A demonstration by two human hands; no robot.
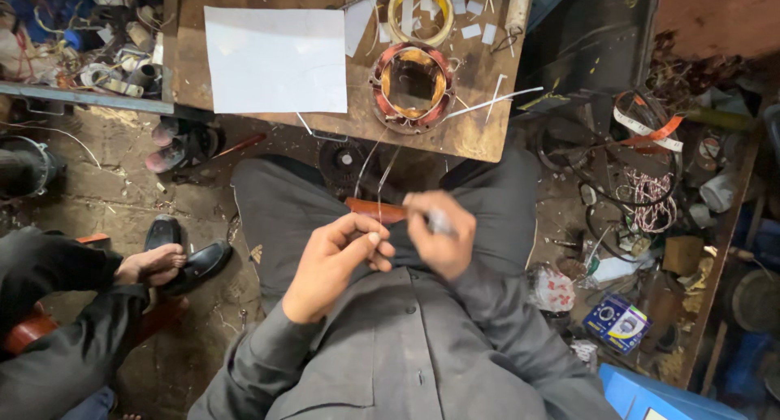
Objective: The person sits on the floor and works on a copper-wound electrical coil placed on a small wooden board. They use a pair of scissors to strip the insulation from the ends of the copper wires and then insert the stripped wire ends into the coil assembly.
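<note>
Cluttered workshop floor [97, 176] spread beneath you, with a co-worker's bare foot [150, 266] resting on a black shoe [195, 261] at far left. On the wooden board [479, 140] ahead lay a white paper sheet [275, 58] and, beside it, the copper-wound motor stator [412, 85], its coils seated and thin lead wires [375, 164] trailing down toward your lap. Your left hand [333, 261] was curled nearly closed, thumb and forefinger pinching the wire ends. Your right hand [443, 229] was closed around a small grey tool [441, 222], its kind too blurred to tell, worked against those wires. Winding appeared done; preparing the leads looked unfinished, judging by the loose ends. Paper strips [471, 18] and a tape roll [420, 10] crowded the board; tangled cables [642, 188] and a blue box [615, 322] littered the right.
</note>
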